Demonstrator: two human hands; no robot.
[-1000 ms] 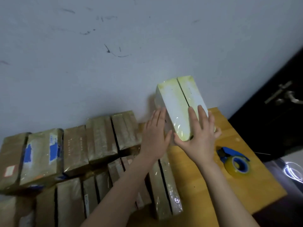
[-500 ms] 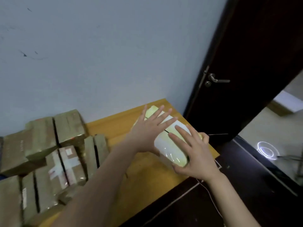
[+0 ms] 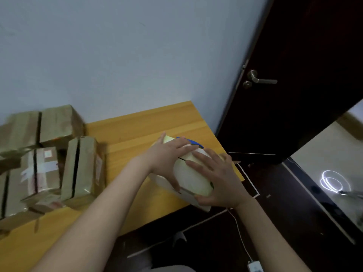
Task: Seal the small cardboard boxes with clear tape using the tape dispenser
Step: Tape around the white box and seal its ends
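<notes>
Yellow wooden bench (image 3: 137,130), right edge: left hand (image 3: 167,154) and right hand (image 3: 216,179) press flat, fingers (image 3: 198,166) spread, on the pale tape-wrapped cardboard box (image 3: 188,179); blue tape dispenser (image 3: 191,141) peeks out just behind.

- No text, brand or number reads clearly anywhere in view.
- Brown box (image 3: 42,173), left stack: small pale label (image 3: 47,153) on top, print too blurred to read.
- Same box: possibly reddish printing on one side, illegible.
</notes>
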